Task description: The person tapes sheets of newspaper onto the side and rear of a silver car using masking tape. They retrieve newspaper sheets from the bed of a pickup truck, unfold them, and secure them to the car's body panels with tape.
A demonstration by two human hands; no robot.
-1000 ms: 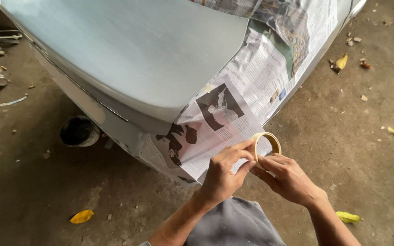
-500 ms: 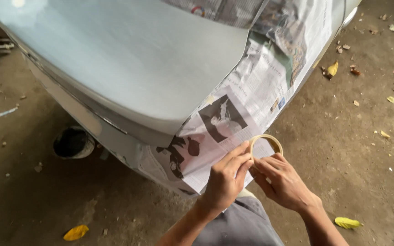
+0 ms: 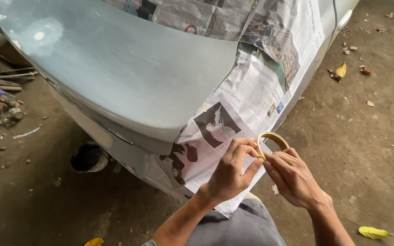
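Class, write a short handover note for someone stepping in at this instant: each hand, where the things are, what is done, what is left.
Left hand: fingers pinch at the thin tan roll of masking tape.
Right hand: holds the roll from below.
Done: sheets of printed newspaper cover the side of the pale grey-blue car body.
Left: the lower newspaper edge by the hands shows no tape.

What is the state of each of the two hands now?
Left hand: closed, fingertips pinching at the roll of masking tape.
Right hand: closed, holding the roll of masking tape.
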